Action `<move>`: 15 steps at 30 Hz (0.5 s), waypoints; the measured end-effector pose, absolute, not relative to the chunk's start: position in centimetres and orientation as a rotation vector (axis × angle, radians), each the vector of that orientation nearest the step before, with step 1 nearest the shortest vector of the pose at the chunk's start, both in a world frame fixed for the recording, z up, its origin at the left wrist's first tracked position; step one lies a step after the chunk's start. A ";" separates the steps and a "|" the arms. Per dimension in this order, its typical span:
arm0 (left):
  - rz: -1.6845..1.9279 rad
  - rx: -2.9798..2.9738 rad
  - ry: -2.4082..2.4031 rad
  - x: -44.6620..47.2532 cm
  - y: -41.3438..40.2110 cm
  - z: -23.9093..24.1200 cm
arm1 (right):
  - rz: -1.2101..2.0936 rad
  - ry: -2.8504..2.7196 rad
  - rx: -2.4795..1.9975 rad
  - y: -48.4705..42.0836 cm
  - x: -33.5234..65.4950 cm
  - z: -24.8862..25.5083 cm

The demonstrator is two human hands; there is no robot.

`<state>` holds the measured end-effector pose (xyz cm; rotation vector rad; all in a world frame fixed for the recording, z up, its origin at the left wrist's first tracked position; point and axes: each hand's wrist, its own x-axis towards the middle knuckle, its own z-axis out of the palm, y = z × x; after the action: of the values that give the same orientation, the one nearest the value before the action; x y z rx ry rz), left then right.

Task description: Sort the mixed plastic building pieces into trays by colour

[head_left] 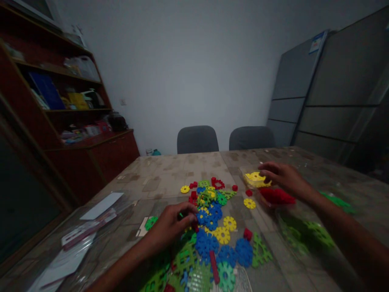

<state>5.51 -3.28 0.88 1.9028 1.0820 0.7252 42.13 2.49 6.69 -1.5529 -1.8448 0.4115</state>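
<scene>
My left hand (176,222) is at the left side of a pile of plastic building pieces, its fingers curled and closed. Whatever they hold, if anything, I cannot make out; a small red piece shows just below the fingertips. Beside it lie blue gear discs (206,241), yellow gear discs (223,235) and green lattice pieces (185,257). My right hand (284,175) hovers at a clear box of yellow pieces (255,178), fingers bent but apart, with nothing visible between them. Under its wrist stands a box of red pieces (277,197).
A clear box of green pieces (317,234) stands below my right forearm, and brighter green pieces (338,201) lie farther right. White sheets and plastic packaging (88,228) lie at the left. Two grey chairs (197,139) stand behind the table.
</scene>
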 end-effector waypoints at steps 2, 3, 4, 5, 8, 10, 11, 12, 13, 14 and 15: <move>0.663 2.000 1.090 4.8 -3.2 1.8 | 0.526 -2.027 -1.423 0.0 40.2 6.4; 0.612 2.061 1.093 4.5 -3.2 2.3 | 0.563 -2.122 -1.380 -1.3 39.1 6.1; 0.546 2.120 1.106 4.2 -3.4 2.8 | 0.591 -2.217 -1.371 -2.5 38.0 5.8; 0.466 2.169 1.134 3.9 -3.6 3.3 | 0.599 -2.290 -1.406 -3.6 37.0 5.4; 0.201 2.224 1.272 3.3 -4.4 4.4 | 0.529 -2.444 -1.594 -5.7 34.2 4.0; 0.100 2.226 1.335 3.1 -4.7 4.8 | 0.456 -2.509 -1.711 -6.0 32.9 3.1; 0.081 2.226 1.344 3.0 -4.8 4.9 | 0.434 -2.530 -1.761 -6.0 32.5 2.5; 0.075 2.227 1.343 2.9 -4.8 5.0 | 0.423 -2.544 -1.802 -5.8 32.3 2.0; 0.078 2.227 1.337 2.8 -4.8 4.9 | 0.418 -2.555 -1.840 -5.6 32.2 1.4; 0.096 2.231 1.328 2.7 -4.7 4.9 | 0.422 -2.558 -1.843 -5.4 32.2 0.9; 0.122 2.236 1.314 2.6 -4.5 4.8 | 0.449 -2.540 -1.769 -5.1 32.3 0.4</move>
<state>2.56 -4.54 4.77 2.2359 1.3142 0.1216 32.32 -5.14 0.37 -1.7689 -2.5401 0.4491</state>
